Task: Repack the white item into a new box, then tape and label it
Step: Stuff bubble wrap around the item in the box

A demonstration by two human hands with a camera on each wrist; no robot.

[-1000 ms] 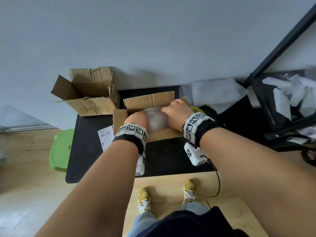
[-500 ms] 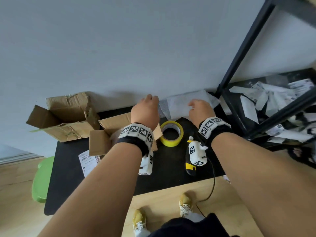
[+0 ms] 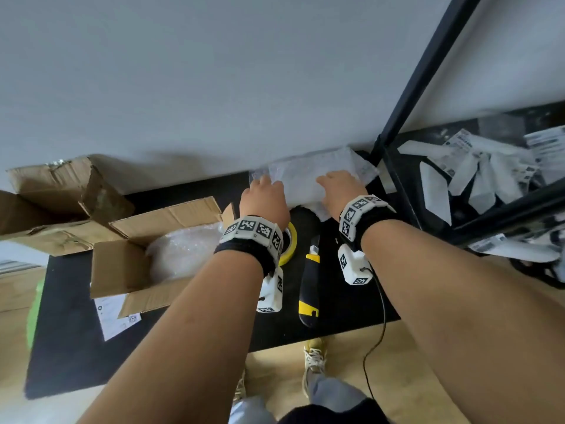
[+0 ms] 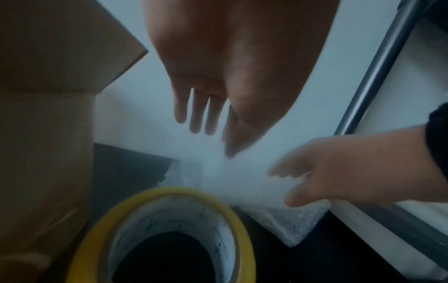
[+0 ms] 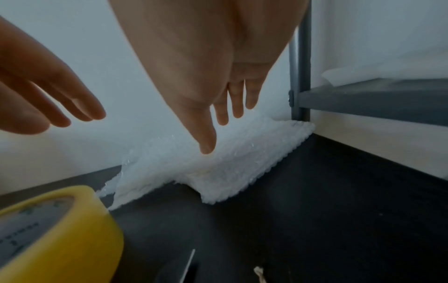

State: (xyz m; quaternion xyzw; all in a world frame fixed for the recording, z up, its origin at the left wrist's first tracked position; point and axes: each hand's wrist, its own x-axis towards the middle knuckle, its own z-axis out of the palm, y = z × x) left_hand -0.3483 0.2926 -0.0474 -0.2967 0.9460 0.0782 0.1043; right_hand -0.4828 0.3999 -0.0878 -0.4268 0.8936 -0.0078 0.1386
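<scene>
At the back of the black table, against the wall, lies a sheet of bubble wrap — both hands reach over it. The left hand and the right hand have straight, slightly spread fingers, gripping nothing. The white item, wrapped, sits in the open box — beside the yellow tape roll.

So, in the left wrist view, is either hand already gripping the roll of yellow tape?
No: the yellow tape lies on the table untouched, while the left hand and right hand reach with straight fingers toward the bubble wrap.
</scene>
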